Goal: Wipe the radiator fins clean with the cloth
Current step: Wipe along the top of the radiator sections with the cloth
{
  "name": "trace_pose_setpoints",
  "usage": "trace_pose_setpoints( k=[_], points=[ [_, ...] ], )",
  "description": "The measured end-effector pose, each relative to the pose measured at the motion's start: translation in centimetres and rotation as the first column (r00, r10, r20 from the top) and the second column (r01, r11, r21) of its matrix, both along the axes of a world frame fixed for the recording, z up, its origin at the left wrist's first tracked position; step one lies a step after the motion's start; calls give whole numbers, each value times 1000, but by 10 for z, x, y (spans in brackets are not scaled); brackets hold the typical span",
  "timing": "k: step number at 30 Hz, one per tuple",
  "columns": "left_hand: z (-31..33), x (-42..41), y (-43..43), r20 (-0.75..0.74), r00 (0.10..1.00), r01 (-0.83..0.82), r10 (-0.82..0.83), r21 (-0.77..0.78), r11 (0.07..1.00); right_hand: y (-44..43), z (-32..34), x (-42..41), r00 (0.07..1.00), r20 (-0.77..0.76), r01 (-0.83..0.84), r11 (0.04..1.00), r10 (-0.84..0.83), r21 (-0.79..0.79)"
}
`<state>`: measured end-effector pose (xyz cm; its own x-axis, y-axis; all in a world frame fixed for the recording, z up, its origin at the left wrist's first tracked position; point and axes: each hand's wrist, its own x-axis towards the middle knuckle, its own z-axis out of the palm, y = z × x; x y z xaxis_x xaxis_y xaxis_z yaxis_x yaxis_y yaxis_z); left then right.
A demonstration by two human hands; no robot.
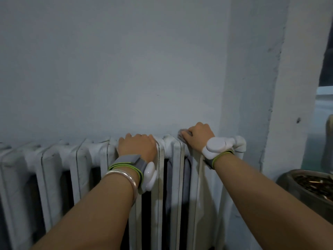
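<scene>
Here the left hand (137,146) curls over the top of the white radiator (81,156). Near its right end, the right hand (199,137) clutches a grey cloth (181,132) against it.

My left hand (137,145) sits on top of the white radiator (75,156), fingers curled over its back edge, silver bangle (124,177) on that wrist. My right hand (200,137) is scrunching a grey cloth (181,133) against the radiator's top near its right end. There's a metal bowl (306,184) off to the right.
</scene>
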<state>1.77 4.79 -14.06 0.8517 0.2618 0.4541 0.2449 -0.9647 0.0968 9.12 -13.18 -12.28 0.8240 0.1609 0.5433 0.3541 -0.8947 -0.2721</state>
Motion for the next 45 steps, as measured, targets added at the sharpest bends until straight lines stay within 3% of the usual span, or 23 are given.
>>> trace_pose_setpoints(
  k=[6, 9, 15, 20, 24, 27, 33, 37, 40, 42, 45],
  points=[
    [1, -5, -1, 17, 1000, 3, -2, -30, 1000, -9, -23, -16, 989, 143, -46, 999, 47, -10],
    [3, -10, 1, 58, 994, 102, -97, -90, 991, -11, -34, -25, 968, 249, -50, 999, 45, 14],
    [-9, -30, 3, 197, 936, 299, -292, -6, 954, -10, -58, -32, 903, 430, -106, 977, 17, 185],
    [-16, -37, 0, 124, 950, 274, -287, 112, 955, -15, -75, -37, 899, 437, -169, 946, 32, 277],
    [-15, -36, 0, 111, 953, 272, -281, 86, 958, -17, -84, -45, 905, 423, -199, 922, 43, 332],
    [-14, -38, -1, 123, 952, 274, -281, 70, 959, -23, -95, -52, 932, 357, -209, 902, 67, 378],
    [-14, -38, -2, 141, 943, 295, -300, 55, 954, -48, -124, -57, 984, 153, -137, 943, 93, 305],
    [-18, -37, -1, 194, 935, 285, -296, 85, 955, -46, -79, -61, 938, 344, -235, 821, 51, 520],
    [-19, -36, -1, 216, 932, 279, -290, 80, 957, -36, -36, -42, 889, 458, -242, 862, 13, 445],
    [-19, -35, -1, 219, 933, 274, -285, 79, 958, -25, -14, -25, 892, 453, -177, 914, -8, 365],
    [-19, -35, 1, 241, 927, 279, -288, 73, 958, -5, -6, 1, 932, 361, -28, 992, -19, 125]
  ],
)
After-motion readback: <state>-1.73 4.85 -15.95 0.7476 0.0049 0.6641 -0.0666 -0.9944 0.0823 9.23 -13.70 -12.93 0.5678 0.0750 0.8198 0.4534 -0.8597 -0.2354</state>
